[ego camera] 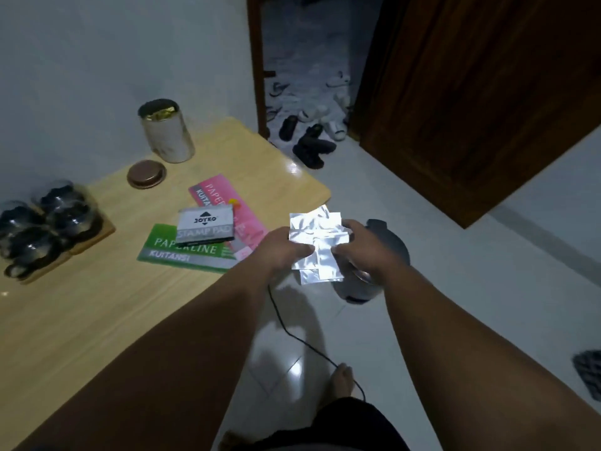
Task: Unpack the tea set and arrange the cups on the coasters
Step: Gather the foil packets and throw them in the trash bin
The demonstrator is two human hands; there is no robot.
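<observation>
Both hands hold a fanned bunch of silver foil sachets (317,242) past the table's right edge, above the floor. My left hand (282,252) grips the bunch from the left, my right hand (361,245) from the right. Dark glass cups (48,222) sit upside down on wooden coasters (97,234) at the table's left edge. An open silver tin (167,133) with gold foil inside stands at the back of the table. Its brown lid (146,174) lies in front of it.
On the wooden table (97,304) lie a green receipt book (182,253), a pink one (227,203) and a stamp pad box (206,227). Below my hands a grey appliance (367,284) with a black cord (292,333) stands on the white floor. Shoes (312,148) lie beside an open door (471,109).
</observation>
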